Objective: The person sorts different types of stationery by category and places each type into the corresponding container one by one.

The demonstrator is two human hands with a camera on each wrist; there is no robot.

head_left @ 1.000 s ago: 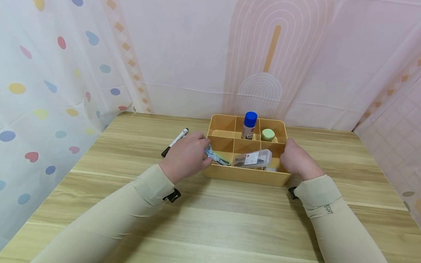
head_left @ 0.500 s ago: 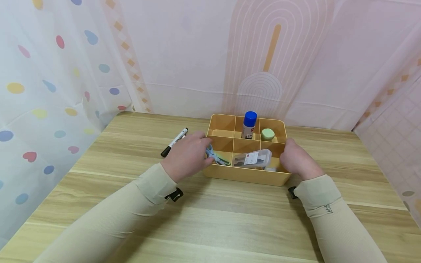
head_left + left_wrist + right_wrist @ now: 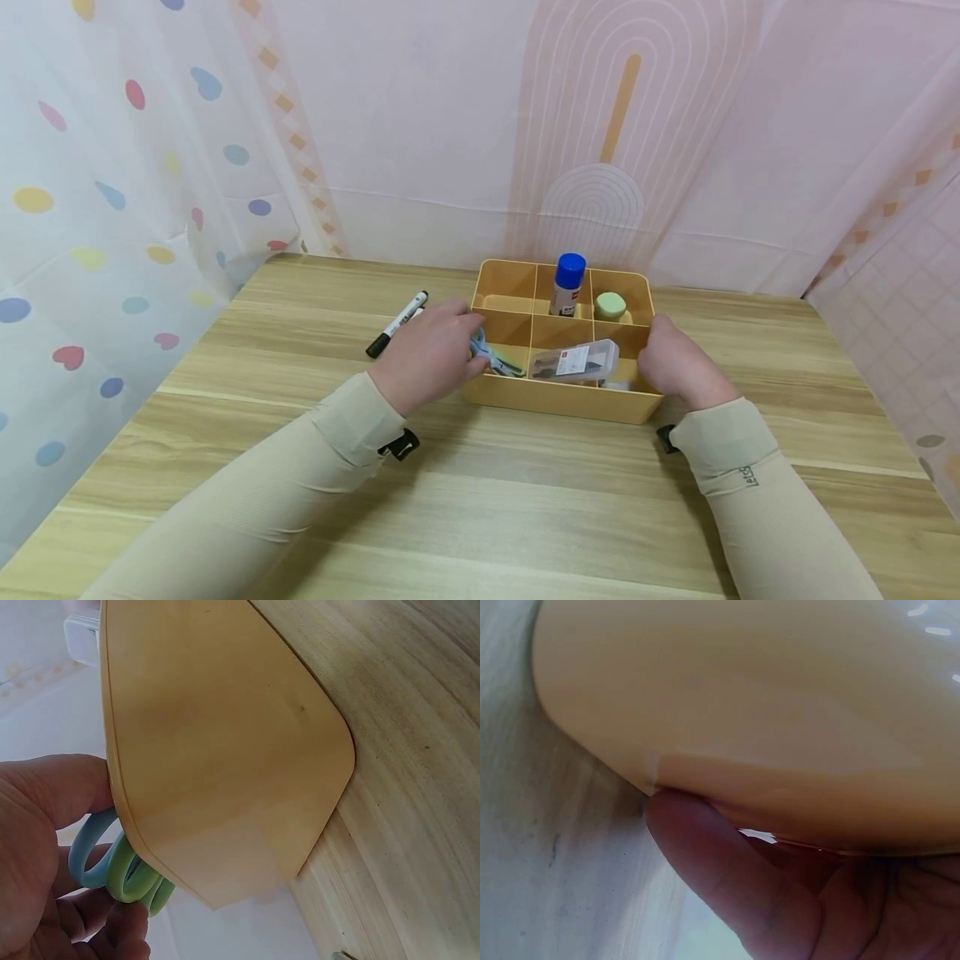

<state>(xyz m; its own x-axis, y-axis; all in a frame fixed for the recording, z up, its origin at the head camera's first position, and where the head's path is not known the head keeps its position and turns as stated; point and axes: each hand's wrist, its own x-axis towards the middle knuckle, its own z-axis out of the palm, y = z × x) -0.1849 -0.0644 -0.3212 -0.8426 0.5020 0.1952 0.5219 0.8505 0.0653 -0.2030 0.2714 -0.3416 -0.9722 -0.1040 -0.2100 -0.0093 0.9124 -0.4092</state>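
A yellow-orange divided desk organizer (image 3: 562, 402) rests on the table. My left hand (image 3: 431, 354) is at its left end, holding scissors (image 3: 495, 360) by the handles, whose blades lie in the front left compartment. In the left wrist view, blue and green scissor loops (image 3: 78, 859) stick out past the rim, with the thumb at the rim and the other fingers curled behind the loops. My right hand (image 3: 684, 362) grips the organizer's right end. The right wrist view shows a digit pressed along the outer wall (image 3: 727, 697); the fingertips at the rim are mostly hidden.
A glue stick with a blue cap (image 3: 570, 272) stands in the back middle compartment, a pale green rounded item (image 3: 611, 307) beside it. A clear labelled case (image 3: 576, 362) leans over the front divider. Left of the organizer lies a black-and-white marker (image 3: 399, 322). A patterned curtain (image 3: 420, 142) hangs behind.
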